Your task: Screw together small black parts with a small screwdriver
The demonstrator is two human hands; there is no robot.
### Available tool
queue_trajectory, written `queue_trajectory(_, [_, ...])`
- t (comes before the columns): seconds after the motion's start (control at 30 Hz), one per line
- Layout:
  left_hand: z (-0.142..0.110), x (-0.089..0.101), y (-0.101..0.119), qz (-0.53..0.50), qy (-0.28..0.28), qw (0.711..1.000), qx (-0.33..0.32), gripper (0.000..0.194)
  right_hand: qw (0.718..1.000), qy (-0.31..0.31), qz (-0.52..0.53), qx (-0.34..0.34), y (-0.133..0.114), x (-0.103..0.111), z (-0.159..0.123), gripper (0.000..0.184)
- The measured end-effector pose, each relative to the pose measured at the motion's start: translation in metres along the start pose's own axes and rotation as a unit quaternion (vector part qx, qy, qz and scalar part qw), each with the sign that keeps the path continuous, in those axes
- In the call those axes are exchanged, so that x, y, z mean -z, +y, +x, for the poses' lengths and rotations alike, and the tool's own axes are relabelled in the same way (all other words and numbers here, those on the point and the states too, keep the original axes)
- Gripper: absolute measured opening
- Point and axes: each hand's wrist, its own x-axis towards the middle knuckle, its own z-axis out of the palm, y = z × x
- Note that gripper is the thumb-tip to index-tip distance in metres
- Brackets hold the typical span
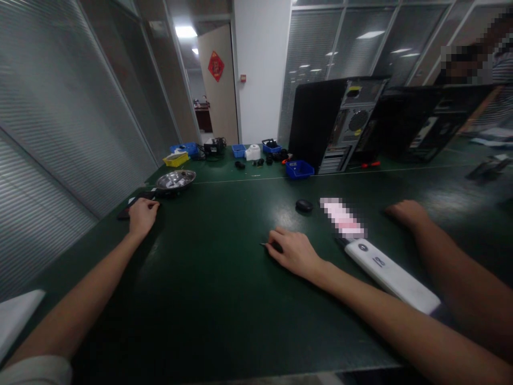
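My left hand (142,214) reaches far out to the left edge of the green table (224,299). Its fingers are curled over a flat dark phone (125,213) that lies there. My right hand (292,251) rests on the table's middle with its fingers closed round a small dark tool (269,246), whose thin metal tip pokes out to the left. A small black oval object (304,205) lies just beyond that hand. A long white device (390,275) lies to its right, beside my forearm.
Another person's hand (405,212) and forearm rest on the table at the right. A metal bowl (175,180) stands near my left hand. Blue bins (299,169), a yellow bin (175,159) and small parts sit at the back. Two black computer cases (336,125) stand behind.
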Motion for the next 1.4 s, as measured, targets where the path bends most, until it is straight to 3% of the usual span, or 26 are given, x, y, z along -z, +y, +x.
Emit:
queue_trajectory(0.97, [-0.002,-0.003,0.006,0.002,-0.011,1.000,-0.011,0.042,1.000,0.012,0.005,0.010,0.001,-0.001,0.001,0.019])
queue_trajectory(1.23, [0.008,-0.004,-0.001,-0.073,-0.064,0.995,0.027,0.042,1.000,0.003,0.016,0.006,0.000,0.001,0.001,0.019])
queue_trajectory(1.4, [0.009,-0.002,-0.004,-0.120,-0.099,0.986,0.064,0.052,1.000,0.000,0.017,0.005,0.000,0.002,0.001,0.019])
